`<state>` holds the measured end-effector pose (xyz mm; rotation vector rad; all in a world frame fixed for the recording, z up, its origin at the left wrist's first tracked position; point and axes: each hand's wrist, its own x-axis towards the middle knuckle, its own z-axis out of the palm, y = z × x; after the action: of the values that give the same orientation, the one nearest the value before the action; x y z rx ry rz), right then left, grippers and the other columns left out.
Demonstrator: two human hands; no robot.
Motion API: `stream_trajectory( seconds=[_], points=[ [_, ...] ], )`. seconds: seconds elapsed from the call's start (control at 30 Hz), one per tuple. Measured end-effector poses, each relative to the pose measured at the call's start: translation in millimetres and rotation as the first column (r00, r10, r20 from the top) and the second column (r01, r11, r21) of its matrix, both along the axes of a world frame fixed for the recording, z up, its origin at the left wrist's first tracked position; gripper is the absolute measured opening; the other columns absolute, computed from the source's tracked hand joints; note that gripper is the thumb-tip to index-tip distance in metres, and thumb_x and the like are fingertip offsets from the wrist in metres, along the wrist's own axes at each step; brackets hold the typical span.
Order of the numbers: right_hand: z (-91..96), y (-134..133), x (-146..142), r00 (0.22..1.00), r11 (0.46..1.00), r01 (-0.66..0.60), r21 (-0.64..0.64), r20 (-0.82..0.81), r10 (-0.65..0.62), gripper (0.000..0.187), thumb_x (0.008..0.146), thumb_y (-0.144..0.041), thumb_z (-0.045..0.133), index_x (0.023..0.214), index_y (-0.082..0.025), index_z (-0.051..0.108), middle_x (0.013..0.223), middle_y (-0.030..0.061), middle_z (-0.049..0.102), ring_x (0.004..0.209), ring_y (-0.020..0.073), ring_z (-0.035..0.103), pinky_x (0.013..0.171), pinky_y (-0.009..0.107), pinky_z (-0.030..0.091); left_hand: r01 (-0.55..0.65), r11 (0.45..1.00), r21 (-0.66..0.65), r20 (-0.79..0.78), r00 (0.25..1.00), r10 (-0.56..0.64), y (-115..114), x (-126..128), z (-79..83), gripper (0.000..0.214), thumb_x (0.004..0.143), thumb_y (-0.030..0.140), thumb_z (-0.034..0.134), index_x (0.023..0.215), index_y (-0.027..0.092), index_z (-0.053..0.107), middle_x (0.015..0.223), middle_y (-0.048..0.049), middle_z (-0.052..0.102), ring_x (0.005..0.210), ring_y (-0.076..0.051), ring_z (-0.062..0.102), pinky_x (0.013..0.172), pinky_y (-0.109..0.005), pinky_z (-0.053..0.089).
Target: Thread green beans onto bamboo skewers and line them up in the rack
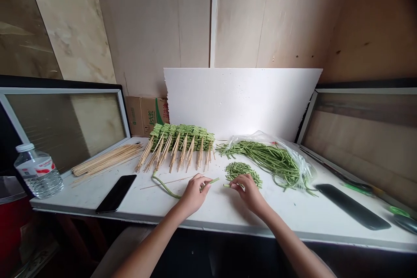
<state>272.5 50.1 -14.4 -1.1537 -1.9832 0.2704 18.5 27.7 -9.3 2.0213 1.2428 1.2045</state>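
My left hand (194,192) rests on the white table (221,213), fingers closed on a long green bean (166,186) whose cut end sticks out to the right. My right hand (248,190) is pinched on a short green bean piece (227,185) beside a small heap of cut bean pieces (243,170). A thin bamboo skewer (163,183) lies loose just left of my left hand. Behind the hands, rows of finished bean skewers (179,141) are stacked.
A bundle of long beans on a plastic bag (276,158) lies at the right. Loose bamboo skewers (106,159), a black phone (116,193) and a water bottle (37,170) are at the left. A dark knife (353,206) lies at the right. A white foam board (241,100) leans behind.
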Motion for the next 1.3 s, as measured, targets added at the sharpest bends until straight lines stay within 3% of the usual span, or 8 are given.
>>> stream_trajectory(
  seconds=[0.17, 0.33, 0.4, 0.53, 0.7, 0.9, 1.07, 1.3],
  points=[
    [-2.4, 3, 3, 1.0, 1.0, 0.008, -0.023, 0.012, -0.008, 0.038, 0.098, -0.046, 0.053, 0.083, -0.023, 0.079, 0.088, 0.0105, 0.076, 0.093, 0.0316, 0.06, 0.085, 0.046, 0.049, -0.006, 1.0, 0.003, 0.02, 1.0, 0.006, 0, 0, -1.3, 0.025, 0.097, 0.029, 0.059, 0.111, 0.02, 0.077, 0.112, -0.0107, 0.072, 0.093, -0.022, 0.067, 0.086, -0.037, 0.055],
    [-0.4, -4, 2, 0.981, 0.999, 0.032, 0.019, 0.191, -0.035, 0.023, 0.094, -0.037, 0.063, 0.082, -0.024, 0.08, 0.087, 0.0102, 0.075, 0.097, 0.0341, 0.059, 0.086, 0.049, 0.049, -0.038, 0.998, -0.05, 0.066, 0.997, 0.041, 1, 2, 0.6, 0.022, 0.092, 0.031, 0.066, 0.104, 0.017, 0.077, 0.101, -0.0099, 0.076, 0.08, -0.019, 0.068, 0.077, -0.034, 0.055],
    [4.2, -9, -2, 0.981, 0.999, 0.031, 0.034, 0.189, -0.037, 0.017, 0.09, -0.037, 0.071, 0.099, -0.025, 0.08, 0.095, 0.0105, 0.075, 0.101, 0.0354, 0.059, 0.088, 0.051, 0.049, -0.026, 0.995, -0.098, 0.114, 0.993, 0.037, 1, 3, 0.9, 0.02, 0.089, 0.032, 0.07, 0.1, 0.016, 0.076, 0.095, -0.0083, 0.077, 0.072, -0.018, 0.068, 0.071, -0.032, 0.055],
    [17.2, -21, -15, 0.993, 0.989, -0.052, 0.141, 0.108, 0.037, 0.045, 0.089, -0.039, 0.077, 0.132, -0.028, 0.069, 0.12, 0.0117, 0.072, 0.115, 0.0358, 0.057, 0.097, 0.055, 0.048, 0.047, 0.985, -0.164, 0.19, 0.982, -0.015, -3, 8, 1.1, 0.023, 0.084, 0.034, 0.078, 0.097, 0.016, 0.075, 0.084, -0.006, 0.076, 0.07, -0.018, 0.069, 0.07, -0.032, 0.054],
    [24.8, -32, -29, 0.975, 0.971, -0.155, 0.179, 0.188, 0.121, 0.014, 0.097, -0.033, 0.067, 0.105, -0.03, 0.078, 0.095, 0.0094, 0.076, 0.114, 0.0358, 0.058, 0.094, 0.055, 0.048, 0.113, 0.977, -0.18, 0.234, 0.97, -0.069, -11, 13, 4.6, 0.026, 0.078, 0.031, 0.085, 0.097, 0.016, 0.076, 0.094, -0.0079, 0.077, 0.085, -0.021, 0.07, 0.08, -0.033, 0.055],
    [29.0, -35, -28, 0.985, 0.968, -0.142, 0.208, 0.131, 0.117, 0.013, 0.099, -0.032, 0.065, 0.099, -0.029, 0.077, 0.089, 0.0076, 0.073, 0.106, 0.0324, 0.058, 0.092, 0.051, 0.047, 0.177, 0.973, -0.151, 0.13, 0.979, -0.158, -14, 11, 8.8, 0.021, 0.091, 0.037, 0.073, 0.098, 0.018, 0.08, 0.088, -0.0069, 0.077, 0.076, -0.019, 0.067, 0.073, -0.032, 0.053],
    [30.7, -41, -33, 0.987, 0.988, -0.115, 0.099, 0.126, 0.102, 0.012, 0.097, -0.032, 0.065, 0.092, -0.027, 0.075, 0.089, 0.0073, 0.072, 0.105, 0.0321, 0.056, 0.09, 0.048, 0.045, 0.138, 0.99, -0.042, 0.084, 0.987, -0.134, -16, 13, 10.3, 0.015, 0.093, 0.031, 0.07, 0.093, 0.02, 0.081, 0.093, -0.0063, 0.076, 0.088, -0.021, 0.068, 0.078, -0.03, 0.05],
    [22.2, -43, -43, 0.999, 0.998, -0.046, -0.031, -0.02, 0.045, 0.013, 0.086, -0.013, 0.066, 0.083, -0.024, 0.071, 0.088, 0.0072, 0.07, 0.103, 0.0322, 0.056, 0.092, 0.048, 0.045, 0.141, 0.99, -0.011, -0.048, 0.989, -0.141, -24, 20, 13.7, 0.023, 0.099, 0.028, 0.06, 0.089, 0.02, 0.079, 0.09, -0.0056, 0.068, 0.083, -0.019, 0.062, 0.077, -0.029, 0.046]
  ],
)
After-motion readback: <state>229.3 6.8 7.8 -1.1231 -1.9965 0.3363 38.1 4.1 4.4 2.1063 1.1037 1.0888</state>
